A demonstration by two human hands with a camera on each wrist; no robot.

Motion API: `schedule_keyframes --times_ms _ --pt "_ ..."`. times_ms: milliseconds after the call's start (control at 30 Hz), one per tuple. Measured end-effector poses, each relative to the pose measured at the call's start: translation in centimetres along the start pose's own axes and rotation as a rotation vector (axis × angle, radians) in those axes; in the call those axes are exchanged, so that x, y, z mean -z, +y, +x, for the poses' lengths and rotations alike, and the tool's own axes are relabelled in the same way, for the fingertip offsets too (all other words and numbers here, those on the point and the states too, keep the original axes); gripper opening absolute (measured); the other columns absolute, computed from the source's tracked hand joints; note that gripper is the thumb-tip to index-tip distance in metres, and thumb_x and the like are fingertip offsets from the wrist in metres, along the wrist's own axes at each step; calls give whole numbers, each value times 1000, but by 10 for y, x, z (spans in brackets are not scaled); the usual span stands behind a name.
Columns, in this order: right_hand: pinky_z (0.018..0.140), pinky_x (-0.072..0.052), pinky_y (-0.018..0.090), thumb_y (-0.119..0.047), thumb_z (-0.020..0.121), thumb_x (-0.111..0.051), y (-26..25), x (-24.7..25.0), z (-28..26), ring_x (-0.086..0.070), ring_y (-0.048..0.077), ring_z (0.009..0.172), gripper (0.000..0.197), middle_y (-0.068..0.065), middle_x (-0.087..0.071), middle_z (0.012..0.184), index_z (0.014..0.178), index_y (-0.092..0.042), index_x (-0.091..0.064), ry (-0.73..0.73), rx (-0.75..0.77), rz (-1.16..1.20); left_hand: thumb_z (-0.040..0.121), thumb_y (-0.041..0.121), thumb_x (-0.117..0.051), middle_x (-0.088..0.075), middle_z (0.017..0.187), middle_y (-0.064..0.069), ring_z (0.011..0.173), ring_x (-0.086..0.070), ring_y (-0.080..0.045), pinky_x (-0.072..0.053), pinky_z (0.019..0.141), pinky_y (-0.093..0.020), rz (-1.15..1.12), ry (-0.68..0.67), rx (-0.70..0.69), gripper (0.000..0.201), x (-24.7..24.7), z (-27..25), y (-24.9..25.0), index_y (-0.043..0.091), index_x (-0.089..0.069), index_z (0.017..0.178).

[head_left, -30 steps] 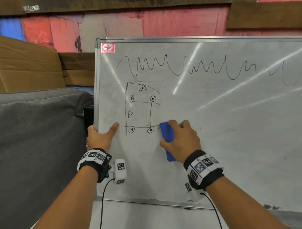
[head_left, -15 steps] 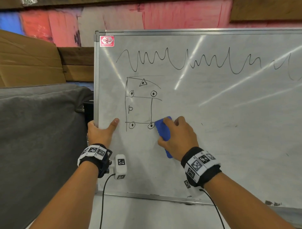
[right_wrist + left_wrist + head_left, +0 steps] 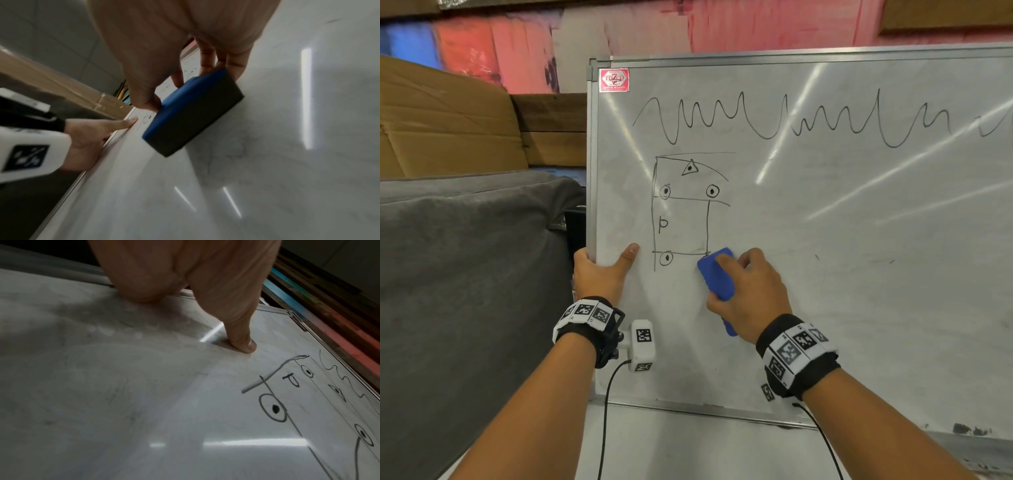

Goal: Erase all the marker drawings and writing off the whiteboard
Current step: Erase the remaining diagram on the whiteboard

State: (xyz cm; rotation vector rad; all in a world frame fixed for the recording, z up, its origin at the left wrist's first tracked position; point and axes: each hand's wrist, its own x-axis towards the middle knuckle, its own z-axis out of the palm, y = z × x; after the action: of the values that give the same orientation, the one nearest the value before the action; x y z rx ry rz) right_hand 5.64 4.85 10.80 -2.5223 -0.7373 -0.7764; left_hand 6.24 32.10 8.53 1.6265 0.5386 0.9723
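Observation:
A whiteboard [image 3: 859, 274] stands upright with a black wavy line [image 3: 791, 118] along its top and a boxed sketch [image 3: 681, 212] of circles, a triangle and a "p" at the left. My right hand [image 3: 746, 291] grips a blue eraser [image 3: 717, 274] with a dark felt face [image 3: 195, 120], pressed flat on the board at the sketch's lower right corner. My left hand [image 3: 602, 270] grips the board's left edge, fingers behind the frame, thumb [image 3: 244, 344] flat on the front.
A grey fabric-covered seat [image 3: 465, 274] stands left of the board. Brown cardboard [image 3: 441, 120] and wooden planks [image 3: 551, 126] lean behind it against a pink and blue painted wall [image 3: 619, 31]. The board's bottom frame [image 3: 705, 407] rests on a pale floor.
The eraser has slid left and slightly up onto the sketch's lower right corner, wiping away the circle there. The left hand keeps its hold on the board's edge.

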Motion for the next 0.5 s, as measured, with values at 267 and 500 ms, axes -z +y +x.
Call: schedule_keyframes --times_ms 267,500 --pt "72 -54 35 -49 80 -67 -18 -16 4 -49 20 83 58 -1 -37 104 131 -27 -50 -3 12 65 45 83 -79 -61 109 4 101 -62 -25 -56 88 -50 -15 -9 12 94 0 0 0 26 -48 114" --pt "69 -55 35 -48 80 -67 -28 -24 8 -49 19 80 57 -1 -36 103 130 -27 -48 -3 29 69 59 66 -85 -61 114 1 102 -62 -23 -56 89 -47 -34 -11 4 87 -1 -1 3 20 -48 122"
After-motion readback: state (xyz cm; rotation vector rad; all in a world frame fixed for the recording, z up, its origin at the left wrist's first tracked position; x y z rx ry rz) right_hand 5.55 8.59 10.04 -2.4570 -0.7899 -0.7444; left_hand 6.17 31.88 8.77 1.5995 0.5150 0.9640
